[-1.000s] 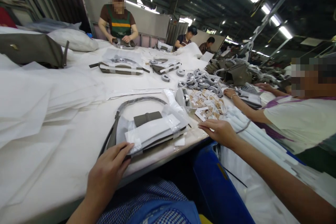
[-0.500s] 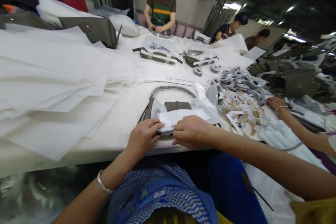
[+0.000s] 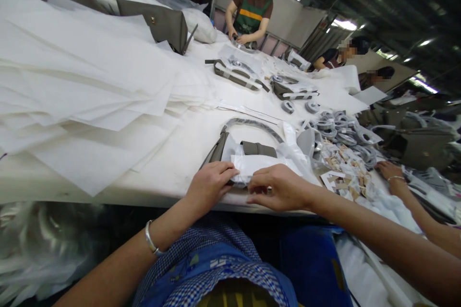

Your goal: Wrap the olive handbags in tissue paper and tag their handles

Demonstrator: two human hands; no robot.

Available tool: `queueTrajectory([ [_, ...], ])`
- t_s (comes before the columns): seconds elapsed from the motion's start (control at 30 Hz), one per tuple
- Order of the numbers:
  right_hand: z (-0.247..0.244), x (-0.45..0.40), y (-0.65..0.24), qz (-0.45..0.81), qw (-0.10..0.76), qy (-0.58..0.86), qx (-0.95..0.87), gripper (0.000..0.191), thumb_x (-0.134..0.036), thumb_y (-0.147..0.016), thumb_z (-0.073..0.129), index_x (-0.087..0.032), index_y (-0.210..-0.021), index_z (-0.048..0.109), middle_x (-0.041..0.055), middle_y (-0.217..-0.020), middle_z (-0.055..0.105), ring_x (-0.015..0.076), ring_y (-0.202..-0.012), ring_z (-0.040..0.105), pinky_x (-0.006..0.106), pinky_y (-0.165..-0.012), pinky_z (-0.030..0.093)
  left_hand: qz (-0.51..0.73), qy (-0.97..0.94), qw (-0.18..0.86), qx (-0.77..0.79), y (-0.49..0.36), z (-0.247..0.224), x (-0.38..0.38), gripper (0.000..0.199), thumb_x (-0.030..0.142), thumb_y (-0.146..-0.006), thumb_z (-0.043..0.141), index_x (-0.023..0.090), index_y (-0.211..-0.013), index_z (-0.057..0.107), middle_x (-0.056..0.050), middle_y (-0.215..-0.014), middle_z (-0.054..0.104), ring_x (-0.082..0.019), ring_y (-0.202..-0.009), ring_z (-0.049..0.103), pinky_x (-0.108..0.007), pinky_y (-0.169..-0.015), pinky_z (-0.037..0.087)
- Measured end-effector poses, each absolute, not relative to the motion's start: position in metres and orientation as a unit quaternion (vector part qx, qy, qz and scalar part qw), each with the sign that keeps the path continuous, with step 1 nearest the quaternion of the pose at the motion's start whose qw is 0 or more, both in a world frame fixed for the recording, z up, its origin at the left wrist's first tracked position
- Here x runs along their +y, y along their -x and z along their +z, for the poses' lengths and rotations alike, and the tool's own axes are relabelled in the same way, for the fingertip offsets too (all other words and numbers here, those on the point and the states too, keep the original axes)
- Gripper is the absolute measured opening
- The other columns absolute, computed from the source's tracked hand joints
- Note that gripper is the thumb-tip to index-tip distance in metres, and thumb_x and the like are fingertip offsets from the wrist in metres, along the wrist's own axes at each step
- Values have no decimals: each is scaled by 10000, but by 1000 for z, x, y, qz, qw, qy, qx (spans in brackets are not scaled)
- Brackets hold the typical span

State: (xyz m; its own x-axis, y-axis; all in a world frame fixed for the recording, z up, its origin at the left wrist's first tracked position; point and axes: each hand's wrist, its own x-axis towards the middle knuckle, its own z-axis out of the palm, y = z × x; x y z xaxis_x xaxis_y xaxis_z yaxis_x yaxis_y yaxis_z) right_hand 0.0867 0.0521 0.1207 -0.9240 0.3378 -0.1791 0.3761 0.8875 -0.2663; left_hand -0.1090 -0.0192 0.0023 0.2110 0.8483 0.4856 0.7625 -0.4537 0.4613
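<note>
An olive-grey handbag [image 3: 216, 147] lies on the white table in front of me, with its wrapped handle [image 3: 252, 121] arched toward the far side. White wrapping paper [image 3: 248, 165] covers its near side, below a small olive flap [image 3: 257, 148]. My left hand [image 3: 212, 181] is closed on the bag's near left edge, thumb underneath and out of sight. Beside it, my right hand [image 3: 279, 187] is at the near edge with bent fingers, a gap showing between thumb and fingers. Whether its fingertips touch the paper I cannot tell.
Fanned white sheets [image 3: 90, 86] cover the table's left. Grey wrapped rolls [image 3: 338, 129] and a heap of tags [image 3: 349, 165] lie to the right, near another person's hand [image 3: 389, 170]. Two more bags [image 3: 237, 76] lie farther back, before a co-worker [image 3: 252, 14].
My view has turned left and tilted, so the scene sits farther right. The fingers of my right hand have loosened from the bag's edge. My left hand keeps its hold.
</note>
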Motion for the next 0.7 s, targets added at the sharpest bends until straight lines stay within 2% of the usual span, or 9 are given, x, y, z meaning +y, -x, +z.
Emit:
queueTrajectory([
  [0.17,130,34,-102,-162,87,-187,965,171,-366,-906,614,-218,-874,693,15,-741,681,144,-656,615,259,-596,383,361,-772,62,519,109,1,-19,382,113,-789,719,220,-1143,624,-40,-1164,660,-223,-1017,608,-369,-888,501],
  [0.33,135,14,-97,-138,135,-99,976,236,-383,-926,572,-195,-828,675,30,-707,667,160,-659,606,283,-576,356,356,-770,68,524,109,1,-20,416,114,-772,734,225,-1156,620,-40,-1175,653,-227,-1033,605,-382,-903,503],
  [0.47,124,25,-85,-43,153,-75,984,275,-380,-943,541,-176,-796,653,48,-740,693,173,-681,616,292,-580,346,356,-772,60,523,108,-1,-19,402,114,-778,726,227,-1149,620,-40,-1173,656,-230,-1030,607,-382,-896,504],
  [0.57,112,41,-71,33,164,-81,983,271,-371,-949,533,-159,-848,668,70,-780,711,187,-690,629,292,-579,344,361,-769,56,524,107,-2,-19,353,143,-792,725,225,-1121,628,-37,-1152,665,-227,-1011,611,-375,-880,506],
  [0.7,104,54,-51,81,187,-76,976,205,-281,-945,521,-155,-895,674,77,-802,714,202,-690,641,300,-573,347,361,-768,63,525,107,1,-20,261,187,-827,687,216,-1083,639,-40,-1115,676,-230,-995,615,-374,-866,510],
])
